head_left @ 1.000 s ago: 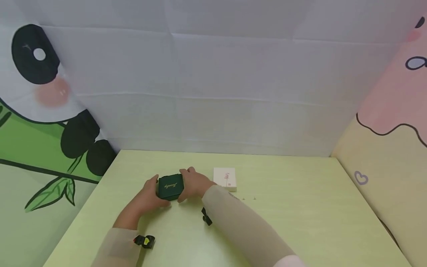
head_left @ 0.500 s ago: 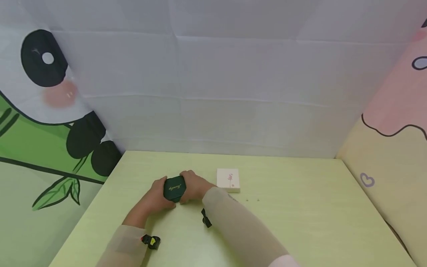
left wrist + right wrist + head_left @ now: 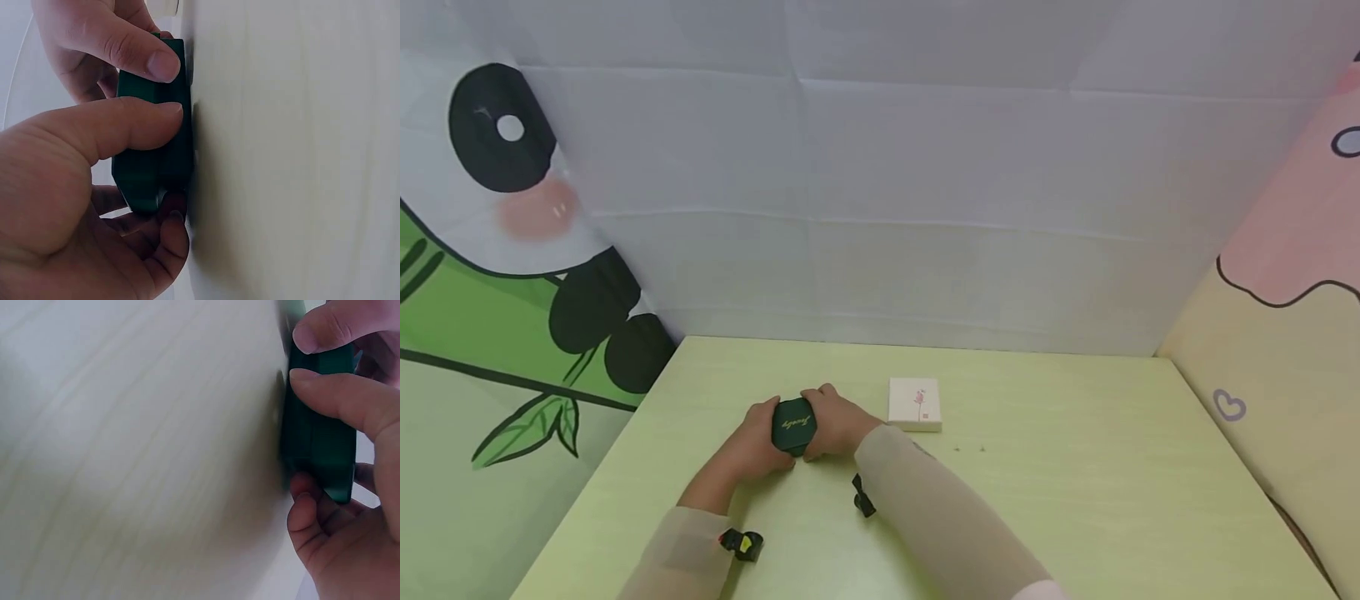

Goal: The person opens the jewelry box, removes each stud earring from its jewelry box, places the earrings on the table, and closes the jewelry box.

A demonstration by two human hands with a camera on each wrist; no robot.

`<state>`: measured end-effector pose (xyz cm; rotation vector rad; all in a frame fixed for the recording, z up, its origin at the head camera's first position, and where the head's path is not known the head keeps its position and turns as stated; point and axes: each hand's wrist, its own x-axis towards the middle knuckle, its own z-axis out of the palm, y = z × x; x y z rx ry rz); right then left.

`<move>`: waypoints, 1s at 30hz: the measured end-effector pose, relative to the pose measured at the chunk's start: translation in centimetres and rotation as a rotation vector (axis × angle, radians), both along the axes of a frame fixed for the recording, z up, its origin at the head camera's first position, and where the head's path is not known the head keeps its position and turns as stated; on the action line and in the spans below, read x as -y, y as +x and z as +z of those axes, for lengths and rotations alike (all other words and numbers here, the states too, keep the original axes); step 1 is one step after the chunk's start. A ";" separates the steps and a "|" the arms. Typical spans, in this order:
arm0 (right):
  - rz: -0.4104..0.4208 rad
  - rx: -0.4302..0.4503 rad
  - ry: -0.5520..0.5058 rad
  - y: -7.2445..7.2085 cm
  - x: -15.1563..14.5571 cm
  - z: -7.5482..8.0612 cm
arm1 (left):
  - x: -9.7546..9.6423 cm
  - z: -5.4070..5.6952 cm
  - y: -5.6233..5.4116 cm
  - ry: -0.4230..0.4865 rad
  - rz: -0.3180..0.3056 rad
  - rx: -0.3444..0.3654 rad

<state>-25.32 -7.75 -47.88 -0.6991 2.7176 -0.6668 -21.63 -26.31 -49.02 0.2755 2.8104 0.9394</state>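
A dark green jewelry box with cut corners and gold script on its lid sits low over the table, between both hands. My left hand grips its left side. On the opposite side my right hand holds it, fingers around the far edge. In the left wrist view the green box stands close against the table surface, with both thumbs on its near side wall. The right wrist view shows the box with fingertips curled under its end. The box appears closed; its inside is hidden.
A small white box with a pink flower print lies right of my right hand. Two tiny items rest on the pale yellow table in front of it. A white cloth wall rises behind the table.
The green box looks smaller and turned slightly in the head view, and both hands have drawn closer together around it. The whole view has shifted a little; the white box stays put.
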 end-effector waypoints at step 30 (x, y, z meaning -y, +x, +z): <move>-0.052 -0.073 -0.148 5.7 -5.3 0.3 | -4.8 1.0 4.1 -0.004 -0.063 -0.134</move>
